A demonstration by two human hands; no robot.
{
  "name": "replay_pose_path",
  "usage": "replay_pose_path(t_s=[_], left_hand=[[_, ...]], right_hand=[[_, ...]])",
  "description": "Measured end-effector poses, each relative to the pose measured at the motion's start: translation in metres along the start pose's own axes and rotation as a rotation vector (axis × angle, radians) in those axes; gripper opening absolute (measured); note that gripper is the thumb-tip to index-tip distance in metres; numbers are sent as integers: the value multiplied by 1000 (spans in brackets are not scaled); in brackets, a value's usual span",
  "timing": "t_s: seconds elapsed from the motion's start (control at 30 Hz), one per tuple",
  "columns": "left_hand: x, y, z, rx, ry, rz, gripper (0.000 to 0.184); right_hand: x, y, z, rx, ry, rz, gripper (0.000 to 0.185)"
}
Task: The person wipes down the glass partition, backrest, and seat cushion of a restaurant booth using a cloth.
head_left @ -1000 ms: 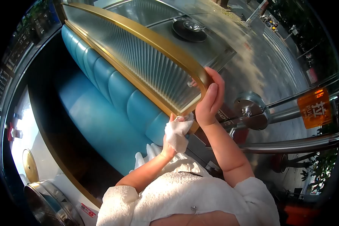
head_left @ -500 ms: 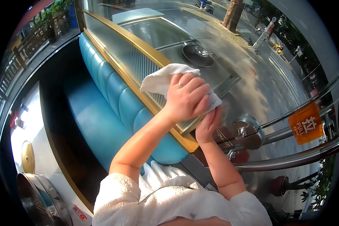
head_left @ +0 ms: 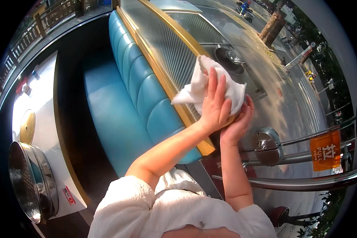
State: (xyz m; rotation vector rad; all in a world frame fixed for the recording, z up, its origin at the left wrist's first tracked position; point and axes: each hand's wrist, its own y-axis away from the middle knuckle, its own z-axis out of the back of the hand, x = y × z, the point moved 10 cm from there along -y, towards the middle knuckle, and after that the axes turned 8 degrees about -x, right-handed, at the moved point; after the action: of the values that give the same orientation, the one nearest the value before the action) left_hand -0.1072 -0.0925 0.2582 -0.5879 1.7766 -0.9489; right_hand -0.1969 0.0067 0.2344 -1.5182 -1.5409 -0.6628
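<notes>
A crumpled white cloth (head_left: 231,85) drapes over the near end of a gold-framed ribbed glass partition (head_left: 170,49). My left hand (head_left: 215,105) lies over the cloth, fingers extended and thumb alongside, pressing it against the partition's end. Lower and to the right, my right hand (head_left: 238,123) cups the cloth's edge from the other side with bent fingers. Both wrists are close together. The cloth and my hands hide the corner of the frame. One cloth tail hangs left over the wooden ledge.
A blue padded bench (head_left: 111,107) runs along the partition's left. Further left, a white table (head_left: 47,91) carries a round gold lid (head_left: 27,126) and a perforated metal pot (head_left: 25,180). On the right is a glass door with a metal handle bar (head_left: 297,182) and an orange pull sign (head_left: 325,150).
The view has shifted, so the bench and partition sit further right. My left hand's fingers have straightened from a curled grip over the cloth. The cloth has bunched up around the partition's end.
</notes>
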Motion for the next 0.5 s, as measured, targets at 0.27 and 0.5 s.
replay_pose_path(t_s=[0.27,0.5], left_hand=[[47,101,11,181,-45,359,58],[201,70,32,291,-476,614,37]], right_hand=[[-10,12,16,129,200,110,40],[11,24,-12,260,435,349,43]])
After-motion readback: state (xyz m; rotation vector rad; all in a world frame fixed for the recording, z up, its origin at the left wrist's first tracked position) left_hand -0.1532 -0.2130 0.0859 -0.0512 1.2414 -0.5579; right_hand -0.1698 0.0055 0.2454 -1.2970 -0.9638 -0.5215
